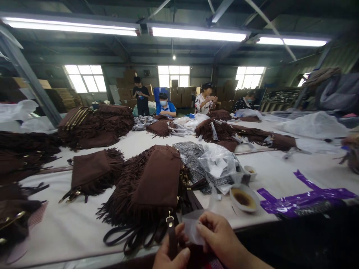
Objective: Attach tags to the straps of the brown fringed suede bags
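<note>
My left hand [179, 258] is closed around a brown wrist strap [172, 235] at the front edge of the table. A gold clasp [169, 218] tops this strap, just below a brown fringed bag [158, 177] on a pile of similar bags. Between finger and thumb, my right hand [220, 233] pinches a small translucent sheet [192, 225]. The sheet is beside the strap, close to my left fingertips; whether it touches the strap I cannot tell. Black strap loops [140, 235] spill from the pile to the left of my hands.
A bowl of brown liquid [243, 198], a small cup [250, 172] and a clear plastic bag [217, 158] stand beyond my right hand. Purple plastic [305, 196] lies at right. Another fringed bag [91, 170] lies left. Several people are across the table.
</note>
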`<action>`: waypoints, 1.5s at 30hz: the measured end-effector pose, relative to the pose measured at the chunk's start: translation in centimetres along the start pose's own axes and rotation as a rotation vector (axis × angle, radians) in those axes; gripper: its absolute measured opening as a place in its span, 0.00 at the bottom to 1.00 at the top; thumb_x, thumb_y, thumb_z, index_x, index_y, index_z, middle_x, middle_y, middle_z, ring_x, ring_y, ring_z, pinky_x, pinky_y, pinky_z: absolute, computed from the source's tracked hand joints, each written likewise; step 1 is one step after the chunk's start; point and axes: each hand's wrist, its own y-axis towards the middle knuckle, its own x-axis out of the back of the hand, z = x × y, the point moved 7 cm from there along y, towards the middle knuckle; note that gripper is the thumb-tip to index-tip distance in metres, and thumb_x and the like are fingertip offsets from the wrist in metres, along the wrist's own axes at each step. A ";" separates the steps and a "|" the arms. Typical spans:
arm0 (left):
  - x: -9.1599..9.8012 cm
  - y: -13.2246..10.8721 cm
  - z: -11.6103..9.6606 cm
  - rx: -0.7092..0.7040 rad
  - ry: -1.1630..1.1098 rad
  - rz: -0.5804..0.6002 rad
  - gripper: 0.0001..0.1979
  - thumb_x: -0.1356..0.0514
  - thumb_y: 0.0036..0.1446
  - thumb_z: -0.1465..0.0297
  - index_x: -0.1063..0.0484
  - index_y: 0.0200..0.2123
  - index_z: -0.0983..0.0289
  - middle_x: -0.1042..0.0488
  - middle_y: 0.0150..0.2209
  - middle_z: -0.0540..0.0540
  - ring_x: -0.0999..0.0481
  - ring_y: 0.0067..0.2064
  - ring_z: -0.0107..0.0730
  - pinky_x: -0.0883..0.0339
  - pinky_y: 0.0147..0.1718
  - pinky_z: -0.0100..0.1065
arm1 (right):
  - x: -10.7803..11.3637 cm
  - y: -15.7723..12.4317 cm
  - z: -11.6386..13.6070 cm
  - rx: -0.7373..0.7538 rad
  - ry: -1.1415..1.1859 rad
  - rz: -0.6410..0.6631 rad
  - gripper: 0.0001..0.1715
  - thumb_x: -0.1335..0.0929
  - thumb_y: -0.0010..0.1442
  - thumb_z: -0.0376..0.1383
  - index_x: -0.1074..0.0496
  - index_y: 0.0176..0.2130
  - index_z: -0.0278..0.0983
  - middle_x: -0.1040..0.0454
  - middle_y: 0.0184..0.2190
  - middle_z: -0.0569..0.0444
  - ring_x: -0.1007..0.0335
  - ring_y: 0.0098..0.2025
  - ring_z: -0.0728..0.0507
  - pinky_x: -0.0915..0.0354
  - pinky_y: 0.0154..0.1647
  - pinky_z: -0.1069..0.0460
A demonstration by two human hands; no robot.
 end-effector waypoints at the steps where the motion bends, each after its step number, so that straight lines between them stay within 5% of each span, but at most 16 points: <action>1: -0.6 -0.3 -0.5 -0.026 0.058 0.026 0.38 0.24 0.33 0.60 0.28 0.51 0.62 0.24 0.38 0.55 0.26 0.34 0.33 0.34 0.36 0.32 | -1.6 -0.3 -0.5 -0.081 0.060 0.046 0.19 0.33 0.56 0.50 0.34 0.29 0.37 0.35 0.14 0.61 0.42 0.15 0.52 0.48 0.16 0.57; 5: -2.2 -1.3 -1.9 -0.034 0.265 0.059 0.27 0.28 0.41 0.59 0.24 0.44 0.67 0.22 0.35 0.57 0.26 0.36 0.37 0.33 0.39 0.34 | -4.7 -0.8 -0.5 -0.162 0.184 0.137 0.25 0.31 0.52 0.55 0.35 0.29 0.36 0.35 0.12 0.62 0.44 0.14 0.53 0.50 0.16 0.58; 10: -0.8 -1.7 -1.7 0.056 0.193 0.004 0.21 0.31 0.47 0.56 0.25 0.34 0.69 0.25 0.27 0.55 0.29 0.29 0.32 0.35 0.31 0.32 | -4.3 -0.9 -0.8 -0.132 0.118 0.269 0.27 0.34 0.57 0.57 0.31 0.33 0.34 0.30 0.17 0.58 0.40 0.17 0.52 0.48 0.19 0.57; 14: -0.7 -2.2 -1.8 0.037 0.028 0.060 0.20 0.31 0.48 0.62 0.25 0.42 0.68 0.24 0.33 0.56 0.28 0.32 0.32 0.35 0.35 0.32 | -1.8 -0.1 1.2 0.116 -0.102 0.224 0.23 0.33 0.60 0.51 0.29 0.45 0.36 0.24 0.37 0.49 0.30 0.33 0.46 0.36 0.32 0.53; 16: -1.3 -2.5 -2.0 0.051 -0.027 0.113 0.20 0.31 0.49 0.64 0.25 0.44 0.68 0.23 0.36 0.57 0.27 0.34 0.33 0.34 0.39 0.34 | -2.1 0.0 2.3 0.231 -0.255 0.303 0.22 0.30 0.57 0.47 0.28 0.48 0.38 0.26 0.44 0.49 0.31 0.42 0.43 0.35 0.41 0.51; 19: -2.0 -2.8 -2.3 0.060 0.024 0.171 0.19 0.31 0.49 0.66 0.24 0.43 0.69 0.23 0.37 0.58 0.26 0.38 0.36 0.34 0.42 0.35 | -3.5 0.3 2.0 0.173 -0.332 0.411 0.15 0.32 0.59 0.44 0.24 0.38 0.36 0.25 0.35 0.52 0.30 0.37 0.43 0.36 0.37 0.51; 23: -1.1 -2.8 -2.9 0.011 0.193 0.149 0.15 0.31 0.48 0.66 0.24 0.37 0.69 0.24 0.34 0.56 0.28 0.36 0.33 0.35 0.40 0.33 | -4.0 0.5 0.8 0.087 -0.306 0.295 0.17 0.34 0.59 0.43 0.28 0.25 0.35 0.30 0.23 0.56 0.34 0.28 0.46 0.41 0.28 0.53; 30: 1.5 -2.5 -4.0 -0.044 0.275 -0.042 0.15 0.31 0.45 0.64 0.28 0.33 0.67 0.34 0.23 0.46 0.37 0.24 0.23 0.41 0.27 0.27 | -2.5 0.2 0.0 0.191 -0.426 0.143 0.15 0.30 0.56 0.42 0.31 0.23 0.37 0.31 0.24 0.57 0.34 0.29 0.47 0.40 0.31 0.54; 35: -0.4 -2.3 -4.2 -0.046 0.453 0.000 0.14 0.32 0.46 0.66 0.26 0.36 0.67 0.29 0.26 0.50 0.32 0.28 0.28 0.37 0.30 0.29 | -3.2 0.0 0.0 0.331 -0.564 0.178 0.12 0.32 0.58 0.36 0.31 0.24 0.37 0.31 0.25 0.56 0.33 0.31 0.47 0.40 0.32 0.53; 41: -1.1 -1.9 -4.7 -0.071 0.604 -0.029 0.06 0.37 0.49 0.69 0.27 0.27 0.67 0.27 0.27 0.53 0.30 0.31 0.31 0.37 0.31 0.31 | -4.8 -1.2 0.5 0.650 -0.797 0.190 0.10 0.34 0.59 0.28 0.30 0.26 0.36 0.31 0.27 0.53 0.35 0.33 0.44 0.43 0.35 0.51; 45: -0.8 -2.0 -4.2 -0.011 0.472 0.071 0.08 0.36 0.49 0.68 0.31 0.25 0.65 0.34 0.21 0.48 0.37 0.25 0.25 0.42 0.26 0.28 | -4.5 -0.9 0.2 0.622 -0.815 0.184 0.11 0.33 0.59 0.30 0.29 0.25 0.36 0.31 0.26 0.54 0.35 0.32 0.45 0.43 0.34 0.51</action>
